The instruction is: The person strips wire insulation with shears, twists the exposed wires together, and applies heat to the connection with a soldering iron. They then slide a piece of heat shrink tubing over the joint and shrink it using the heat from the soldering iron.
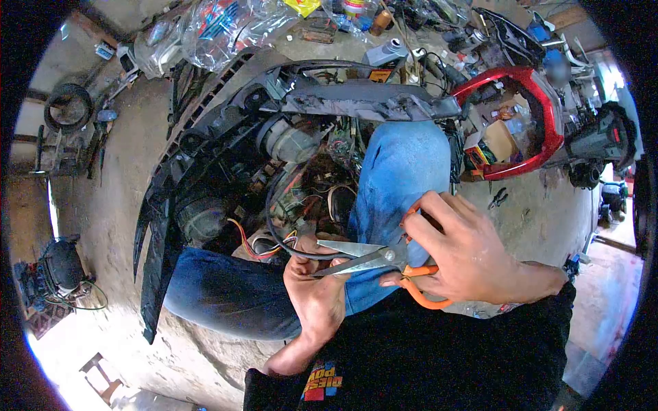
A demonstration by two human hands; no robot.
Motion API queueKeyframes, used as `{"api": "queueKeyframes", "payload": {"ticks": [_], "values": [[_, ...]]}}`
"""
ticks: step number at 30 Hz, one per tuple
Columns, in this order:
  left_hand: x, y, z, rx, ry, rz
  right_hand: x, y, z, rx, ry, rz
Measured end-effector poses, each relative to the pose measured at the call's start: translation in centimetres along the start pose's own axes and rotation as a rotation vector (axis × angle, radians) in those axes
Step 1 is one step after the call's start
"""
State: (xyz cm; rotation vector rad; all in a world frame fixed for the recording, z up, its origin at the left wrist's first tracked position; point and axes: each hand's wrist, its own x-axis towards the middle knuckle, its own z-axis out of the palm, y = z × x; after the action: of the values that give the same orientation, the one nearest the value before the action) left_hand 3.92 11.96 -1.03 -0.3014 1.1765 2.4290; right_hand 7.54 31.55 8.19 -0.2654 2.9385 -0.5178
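Note:
My right hand (460, 252) grips orange-handled scissors (373, 259) whose steel blades are spread open and point left. My left hand (317, 288) pinches a black cable (273, 226) that loops up from my fingers into the wiring; the cable crosses between the blade tips just above my left thumb. Both hands are over my lap, between my blue-jeaned knees (401, 171). In front of me lies an opened scooter body with black plastic panels (205, 137) and exposed red, yellow and orange wires (248, 241).
A red scooter panel (541, 109) lies at upper right by a cardboard box (499, 140). Clear plastic bags (219, 27), bottles and tools crowd the top. A tyre (68, 106) rests at upper left, a small black machine (60, 267) at far left on the concrete floor.

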Motion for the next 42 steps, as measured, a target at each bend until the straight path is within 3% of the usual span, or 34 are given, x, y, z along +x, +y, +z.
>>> {"api": "queueKeyframes", "payload": {"ticks": [12,18,25,28,30,33,36,40,42], "values": [[-0.1,-0.6,-0.4,0.023,0.028,0.015,-0.2,0.1,0.1,-0.026,0.013,-0.011],[-0.2,0.1,-0.1,0.092,0.027,-0.029,-0.7,0.0,0.2,-0.022,-0.084,0.043],[0.5,0.7,-0.3,-0.062,-0.181,-0.014,-1.9,1.3,1.5,0.404,0.011,0.276],[0.6,1.0,-0.6,-0.099,-0.218,-0.028,-4.9,0.6,4.4,0.663,-0.267,0.46],[0.6,1.3,-0.6,-0.112,-0.242,-0.059,-7.0,-1.0,7.6,0.68,-0.424,0.49],[0.6,1.4,-0.7,-0.108,-0.278,-0.087,-10.6,-2.9,13.2,0.513,-0.332,0.413],[0.7,1.2,-0.9,-0.1,-0.323,-0.103,-11.2,-3.5,14.6,0.394,-0.28,0.302],[0.3,1.4,-1.6,-0.08,-0.318,-0.183,-8.2,-1.5,10.3,0.492,-0.532,0.147],[0.3,1.4,-2.1,-0.059,-0.326,-0.195,-4.6,-1.0,5.8,0.487,-0.324,0.202]]}}
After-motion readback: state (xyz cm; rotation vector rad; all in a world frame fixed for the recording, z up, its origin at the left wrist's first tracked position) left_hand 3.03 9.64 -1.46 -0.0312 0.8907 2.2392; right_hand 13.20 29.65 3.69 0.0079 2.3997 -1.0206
